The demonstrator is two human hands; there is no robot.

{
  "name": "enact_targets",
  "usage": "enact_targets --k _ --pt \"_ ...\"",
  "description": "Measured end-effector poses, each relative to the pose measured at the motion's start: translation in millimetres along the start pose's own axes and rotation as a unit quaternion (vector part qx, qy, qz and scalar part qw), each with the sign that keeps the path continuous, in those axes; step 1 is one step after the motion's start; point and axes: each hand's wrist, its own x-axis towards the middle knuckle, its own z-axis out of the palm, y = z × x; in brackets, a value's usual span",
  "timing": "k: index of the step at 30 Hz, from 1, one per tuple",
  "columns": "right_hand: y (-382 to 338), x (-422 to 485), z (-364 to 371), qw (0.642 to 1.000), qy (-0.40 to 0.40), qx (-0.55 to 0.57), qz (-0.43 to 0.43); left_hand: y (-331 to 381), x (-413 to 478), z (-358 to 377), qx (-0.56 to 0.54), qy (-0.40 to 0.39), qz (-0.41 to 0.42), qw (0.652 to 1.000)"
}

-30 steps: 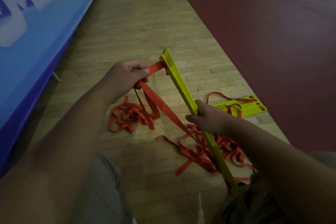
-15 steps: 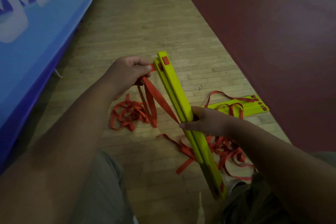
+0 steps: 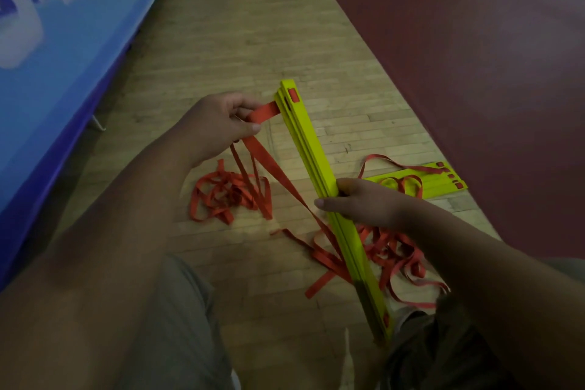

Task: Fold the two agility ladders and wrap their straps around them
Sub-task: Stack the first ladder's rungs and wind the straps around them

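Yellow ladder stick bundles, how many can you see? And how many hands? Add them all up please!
Stacks of flat yellow plastic ladder rungs: 2, the held stack and the floor stack lying on the wooden floor.
Hands: 2, the left hand pinching a flat red fabric strap, the right hand gripping the held stack.
Total: 4.

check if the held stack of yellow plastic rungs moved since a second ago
Yes. The yellow rung stack rolled about its length, broad face now showing, still left of the second yellow ladder.
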Motion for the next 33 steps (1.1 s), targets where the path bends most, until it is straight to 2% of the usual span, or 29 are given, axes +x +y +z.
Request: enact_targets --k 7,12,16,18,25,28,33 --pt "1 -6 -10 0.987 -0.024 0.161 0.015 -6 0 -5 0.029 0.012 0.003 0.999" --pt "-1 -3 -6 0.995 0.003 0.101 0.025 -6 0 -3 -0.008 0.013 -0.005 1.000" --pt "3 5 3 0.997 0.049 -0.052 0.025 -6 2 6 -0.034 -0.002 -0.021 0.999" --pt "4 7 7 0.993 0.072 -0.092 0.014 -4 3 10 -0.046 -0.010 -0.034 0.998" --pt "6 10 22 0.989 0.050 -0.137 -0.016 6 3 25 -0.027 -0.003 -0.052 0.998" --pt "7 13 28 0.992 0.048 -0.113 -0.013 8 4 30 -0.008 0.011 -0.052 0.999" --pt "4 13 29 0.994 0.049 -0.098 -0.008 16 0 29 0.092 0.012 -0.034 0.995"
